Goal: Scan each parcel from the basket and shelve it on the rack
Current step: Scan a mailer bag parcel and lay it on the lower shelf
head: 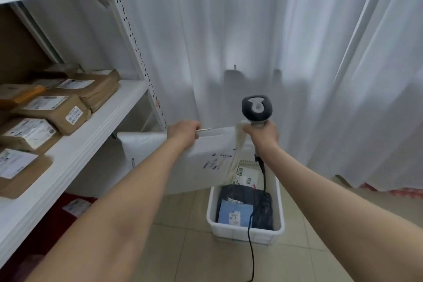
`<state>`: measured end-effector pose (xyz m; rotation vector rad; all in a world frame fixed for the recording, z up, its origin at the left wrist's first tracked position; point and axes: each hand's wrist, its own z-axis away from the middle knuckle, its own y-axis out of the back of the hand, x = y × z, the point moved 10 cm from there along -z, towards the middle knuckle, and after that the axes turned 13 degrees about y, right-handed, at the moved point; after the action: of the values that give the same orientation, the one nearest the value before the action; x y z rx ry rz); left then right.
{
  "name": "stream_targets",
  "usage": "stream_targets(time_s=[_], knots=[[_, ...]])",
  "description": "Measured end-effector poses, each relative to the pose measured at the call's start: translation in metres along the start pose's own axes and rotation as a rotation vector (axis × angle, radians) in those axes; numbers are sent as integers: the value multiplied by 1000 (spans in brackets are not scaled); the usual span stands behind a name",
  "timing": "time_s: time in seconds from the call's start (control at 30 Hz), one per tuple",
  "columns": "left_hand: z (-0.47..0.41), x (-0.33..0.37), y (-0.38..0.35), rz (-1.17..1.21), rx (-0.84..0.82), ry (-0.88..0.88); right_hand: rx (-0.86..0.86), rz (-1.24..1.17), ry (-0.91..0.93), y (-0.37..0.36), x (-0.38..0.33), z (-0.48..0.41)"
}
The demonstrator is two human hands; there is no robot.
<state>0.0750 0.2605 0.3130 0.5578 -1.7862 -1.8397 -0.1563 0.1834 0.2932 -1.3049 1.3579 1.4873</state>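
1. Two bare forearms reach forward from the bottom edge over a tiled floor (183, 247).
2. A white basket (245, 233) stands on the floor, below the right hand (262, 135). In it lie a blue parcel (235, 209) with a small label at the near end, a dark parcel (242, 192) under and behind it, and printed packets (246, 175) at the far end.
3. A black cable (251, 252) drops from the scanner (257, 109) into the basket, crosses its near rim and runs on along the floor.
4. The left hand (184, 133) has its fingers curled over the top edge of a white parcel (206, 144) and grips it. The parcel hangs in the air between the rack (137, 48) and the basket, broad face and printed label towards the camera, with its lower right corner over the basket's far left side.
5. The right hand is wrapped round the scanner's handle. The scanner's dark head stands upright above the fist, just beside the parcel's top right corner.
6. A cream strip (238, 155) hangs from beside the right hand along the parcel's right edge. Whether the hand holds it cannot be told.
7. On the left, the rack's white shelf (91, 135) carries brown parcels (57, 110) lying flat with white labels up. A second shelf sits above. Under the lower shelf lies something red (45, 220) with a label on it.
8. A white curtain (229, 30) fills the background.
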Motion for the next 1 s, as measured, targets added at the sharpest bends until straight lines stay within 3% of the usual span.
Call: stream_targets(time_s=[0.13, 0.3, 0.47, 0.63, 0.73, 0.8, 0.87, 0.93, 1.0], knots=[[11, 32, 5, -185, 56, -201, -147, 228, 82, -31, -13, 4], [15, 46, 9, -233, 87, -281, -257, 457, -14, -45, 5, 15], [16, 46, 13, -137, 95, -268, -251, 422, -83, -45, 15, 16], [19, 52, 25, -191, 199, -330, -161, 375, -111, -47, 21, 20], [22, 51, 36, -65, 309, -329, -124, 260, -175, -52, 29, 24], [23, 29, 44, 80, 413, -203, -104, 190, -219, -52, 34, 27], [22, -27, 38, 283, 443, 106, -73, 83, -268, -50, 40, 29], [33, -101, 2, 642, 301, 535, -45, -82, -317, -47, 45, 31], [57, -145, -60, 1046, 12, 910, -44, -241, -327, -48, 43, 30]])
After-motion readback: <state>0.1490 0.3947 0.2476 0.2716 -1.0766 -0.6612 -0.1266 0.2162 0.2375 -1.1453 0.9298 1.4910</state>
